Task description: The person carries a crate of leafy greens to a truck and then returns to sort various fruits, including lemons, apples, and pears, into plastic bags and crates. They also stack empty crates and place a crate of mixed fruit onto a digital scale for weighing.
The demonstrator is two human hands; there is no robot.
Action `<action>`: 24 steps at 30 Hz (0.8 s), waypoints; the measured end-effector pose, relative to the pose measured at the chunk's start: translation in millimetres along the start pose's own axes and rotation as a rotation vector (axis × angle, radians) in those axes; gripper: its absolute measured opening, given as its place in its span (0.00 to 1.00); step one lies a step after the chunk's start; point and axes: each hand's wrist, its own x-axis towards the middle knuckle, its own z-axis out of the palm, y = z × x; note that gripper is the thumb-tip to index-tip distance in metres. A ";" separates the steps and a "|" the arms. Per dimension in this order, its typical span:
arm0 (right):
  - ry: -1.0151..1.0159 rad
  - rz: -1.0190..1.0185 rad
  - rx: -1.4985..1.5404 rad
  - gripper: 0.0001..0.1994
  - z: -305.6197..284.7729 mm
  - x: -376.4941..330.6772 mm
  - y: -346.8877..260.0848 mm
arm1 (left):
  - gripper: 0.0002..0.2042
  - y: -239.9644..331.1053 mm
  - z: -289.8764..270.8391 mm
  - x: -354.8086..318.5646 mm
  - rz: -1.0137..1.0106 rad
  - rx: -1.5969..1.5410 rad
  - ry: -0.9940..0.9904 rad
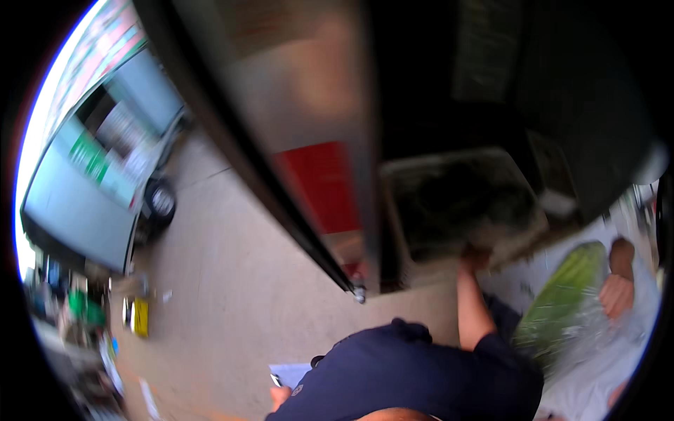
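Observation:
My right hand [477, 257] is at the near rim of a pale, shallow crate [455, 161] with dark contents that blur hides. The fingers look curled over that rim, though motion smears them. At the lower left, my left hand [279, 397] is closed on a pale bluish sheet of paper [289, 372]. A small black-and-white object [275, 380] shows beside its fingers, too small to name. On the right, another person's hand [616, 296] rests on a clear plastic bag [572, 330] next to a long green vegetable-like bundle [574, 277].
A tall metal door or panel [302, 91] with a red patch stands close ahead, beside a dark interior. At the left is a white box truck [81, 200]. A yellow box [140, 317] and mixed goods [81, 309] stand on the concrete floor [232, 281].

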 end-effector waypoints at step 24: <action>-0.045 -0.117 0.255 0.49 84.4 148.2 -190.8 | 0.15 305.8 -42.1 -79.5 -0.148 -0.033 -0.044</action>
